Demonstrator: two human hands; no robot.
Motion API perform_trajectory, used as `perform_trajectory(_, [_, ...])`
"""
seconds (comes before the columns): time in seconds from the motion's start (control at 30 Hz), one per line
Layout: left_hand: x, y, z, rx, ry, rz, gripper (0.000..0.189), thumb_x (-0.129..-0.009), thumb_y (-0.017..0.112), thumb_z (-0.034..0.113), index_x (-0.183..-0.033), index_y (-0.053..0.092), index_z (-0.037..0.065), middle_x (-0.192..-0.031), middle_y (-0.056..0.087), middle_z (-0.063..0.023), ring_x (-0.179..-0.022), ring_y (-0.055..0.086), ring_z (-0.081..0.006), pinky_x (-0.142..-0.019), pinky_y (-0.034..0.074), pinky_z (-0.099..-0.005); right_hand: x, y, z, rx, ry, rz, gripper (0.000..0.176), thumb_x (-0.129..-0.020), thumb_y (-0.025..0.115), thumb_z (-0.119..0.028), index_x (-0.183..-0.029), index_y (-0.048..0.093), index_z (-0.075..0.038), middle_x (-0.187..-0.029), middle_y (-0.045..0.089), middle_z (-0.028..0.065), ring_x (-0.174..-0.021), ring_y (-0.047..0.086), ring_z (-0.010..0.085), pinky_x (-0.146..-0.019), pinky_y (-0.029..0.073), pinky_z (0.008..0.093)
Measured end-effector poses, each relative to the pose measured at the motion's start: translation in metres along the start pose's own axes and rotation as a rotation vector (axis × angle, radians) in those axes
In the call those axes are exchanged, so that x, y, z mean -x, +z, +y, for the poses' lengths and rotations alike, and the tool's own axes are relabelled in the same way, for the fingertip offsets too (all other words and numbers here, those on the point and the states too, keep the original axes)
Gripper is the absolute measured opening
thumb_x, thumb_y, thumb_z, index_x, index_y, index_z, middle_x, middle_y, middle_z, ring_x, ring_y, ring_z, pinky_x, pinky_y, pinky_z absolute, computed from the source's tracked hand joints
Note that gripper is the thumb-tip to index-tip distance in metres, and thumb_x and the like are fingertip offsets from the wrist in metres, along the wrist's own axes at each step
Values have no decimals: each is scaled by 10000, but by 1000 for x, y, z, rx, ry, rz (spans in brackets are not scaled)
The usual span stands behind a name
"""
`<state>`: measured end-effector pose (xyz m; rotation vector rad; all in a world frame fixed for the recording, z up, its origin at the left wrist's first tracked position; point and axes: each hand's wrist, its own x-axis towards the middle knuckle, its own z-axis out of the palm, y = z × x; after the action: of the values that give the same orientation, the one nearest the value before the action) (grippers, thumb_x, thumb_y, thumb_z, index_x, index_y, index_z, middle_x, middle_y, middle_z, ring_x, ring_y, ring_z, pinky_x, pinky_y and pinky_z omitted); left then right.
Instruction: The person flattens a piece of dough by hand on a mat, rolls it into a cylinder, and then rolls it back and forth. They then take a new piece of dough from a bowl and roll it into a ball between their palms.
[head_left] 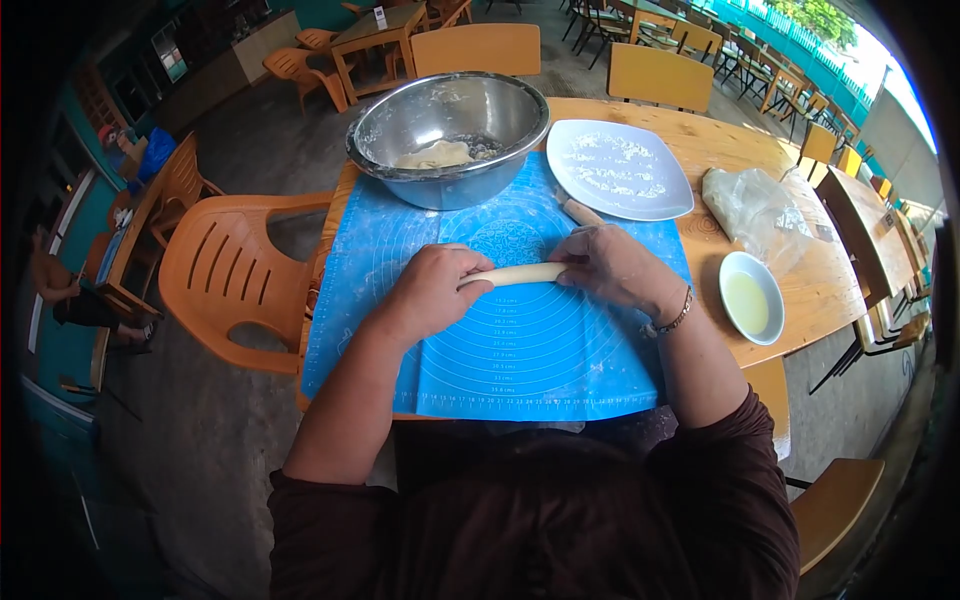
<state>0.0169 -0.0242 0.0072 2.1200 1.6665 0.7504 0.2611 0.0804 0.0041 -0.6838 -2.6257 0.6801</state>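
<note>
Between my two hands stretches a pale, smooth roll of dough (522,274), held level over the blue silicone mat (480,370). My left hand (437,285) has its thumb and fingers closed round the left end. The other end is pinched by my right hand (615,265), which wears a bracelet at the wrist. Just beyond my right hand, a short wooden piece (581,212), perhaps a rolling pin's end, shows on the mat; the rest of it is hidden. Printed circles and rulers mark the mat, with flour smears on it.
A steel bowl (450,190) with dough (436,154) inside stands at the back left. Beside it lies a floured white plate (620,205). At right are a plastic bag (750,205) and a small bowl of yellowish liquid (748,300). An orange chair (235,270) stands left.
</note>
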Motion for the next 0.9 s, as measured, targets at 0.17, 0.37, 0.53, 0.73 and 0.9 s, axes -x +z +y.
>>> perform_trajectory(0.17, [1,-9,4,185,-215,-92,294,-886,709,109,-1147,707,-26,-1040,701,-207,-929,686,-300,-857,546,-363,-1,-2,-7,-72,78,89,226,-826,716,-41,-1050,733,-12,-977,724,171,-886,689,315,-831,541,393])
perform_trajectory(0.37, [-1,35,7,-205,185,216,454,-927,645,141,-1315,560,-79,-1316,577,-283,-1278,527,-412,-1097,405,-495,-2,31,-19,344,-97,257,455,-912,543,-88,-1333,547,82,-1379,557,272,-1336,509,383,-1163,361,450])
perform_trajectory(0.53, [5,50,7,-418,132,23,634,-964,604,221,-1434,355,-125,-1512,367,-311,-1442,322,-441,-1213,225,-508,6,54,-27,480,-96,154,513,-981,455,-166,-1424,443,93,-1457,471,294,-1413,410,404,-1196,288,506])
perform_trajectory(0.73, [1,49,9,-483,34,-23,724,-999,556,371,-1473,307,-115,-1531,346,-306,-1485,248,-429,-1229,161,-539,5,45,-22,510,61,110,527,-1017,472,-271,-1408,463,81,-1445,484,294,-1398,428,408,-1185,296,508])
perform_trajectory(0.9, [-1,48,10,-533,-5,-64,762,-1003,529,427,-1494,286,-104,-1552,325,-292,-1501,207,-424,-1236,139,-532,6,45,-23,503,58,87,556,-1011,488,-299,-1414,453,83,-1463,468,288,-1416,401,406,-1189,278,525])
